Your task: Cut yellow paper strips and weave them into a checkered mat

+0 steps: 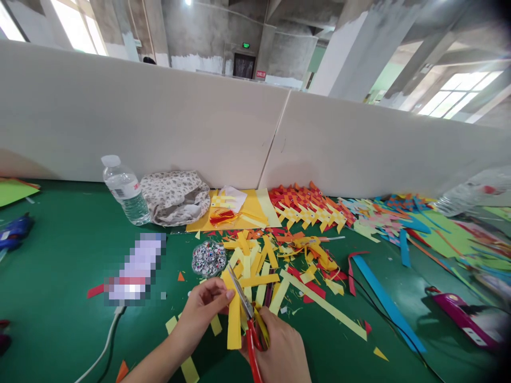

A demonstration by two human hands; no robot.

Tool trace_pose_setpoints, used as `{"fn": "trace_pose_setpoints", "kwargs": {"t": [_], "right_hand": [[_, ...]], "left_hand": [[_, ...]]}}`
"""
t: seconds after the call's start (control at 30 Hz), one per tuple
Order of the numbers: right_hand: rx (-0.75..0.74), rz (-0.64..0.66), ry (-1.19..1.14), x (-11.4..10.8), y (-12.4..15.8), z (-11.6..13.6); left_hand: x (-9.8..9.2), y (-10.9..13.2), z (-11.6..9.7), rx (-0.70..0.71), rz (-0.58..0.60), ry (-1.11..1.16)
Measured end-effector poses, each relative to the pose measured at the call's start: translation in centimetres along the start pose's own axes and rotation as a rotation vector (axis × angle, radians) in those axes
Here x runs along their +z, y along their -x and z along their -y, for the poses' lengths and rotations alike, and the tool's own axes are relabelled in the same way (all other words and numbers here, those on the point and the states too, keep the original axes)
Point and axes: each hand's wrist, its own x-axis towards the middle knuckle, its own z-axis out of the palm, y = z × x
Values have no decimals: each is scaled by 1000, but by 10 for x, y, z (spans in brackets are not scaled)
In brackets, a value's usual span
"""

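Note:
My left hand [205,300] pinches a folded yellow paper strip [234,325] between thumb and fingers. Its lower end hangs down toward me. In my right hand [284,346] is a pair of scissors [241,291] with red and yellow handles. The metal blades point up and left, beside the strip; whether they touch it I cannot tell. Beyond my hands lies a loose heap of yellow paper strips [261,280]. A clear dish of googly eyes [208,258] stands just past my left hand.
A yellow glue gun [315,251] lies right of the heap, its black cord trailing toward me. Woven red and yellow paper fish [307,207] line the white partition [179,117]. At left are a water bottle [126,191], a cloth bag [175,197] and a blurred-out phone [138,266].

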Motion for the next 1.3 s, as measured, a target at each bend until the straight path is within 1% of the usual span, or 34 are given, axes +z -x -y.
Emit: {"fn": "trace_pose_setpoints", "kwargs": {"t": [0.1,0.2,0.57,0.7,0.8,0.9,1.03,1.1,1.17,1.23,1.3], "right_hand": [[-21,-13,7,0,-1,-2],[-11,-12,29,0,-1,-1],[-5,-48,50,-2,1,3],[-16,-53,-14,2,0,0],[-41,-97,-72,5,-2,-5],[-62,-111,-236,4,-4,-8],[25,5,-666,-2,-7,-4],[32,32,-802,-1,-10,1],[22,17,-871,6,-13,6],[43,-28,-939,16,-17,8],[63,-36,-991,26,-21,7]], "left_hand": [[1,1,0,-8,22,-7],[1,0,1,-2,33,-19],[2,0,2,-15,26,-35],[1,-1,4,-16,31,-36],[0,-2,6,-9,32,-44],[-2,-4,6,-10,6,-62],[-4,-5,3,-11,-68,-98],[-3,-5,2,-4,-77,-119],[-3,-4,1,2,-79,-129],[-3,-4,0,-5,-90,-120],[-4,-5,-1,-17,-101,-98]]}}
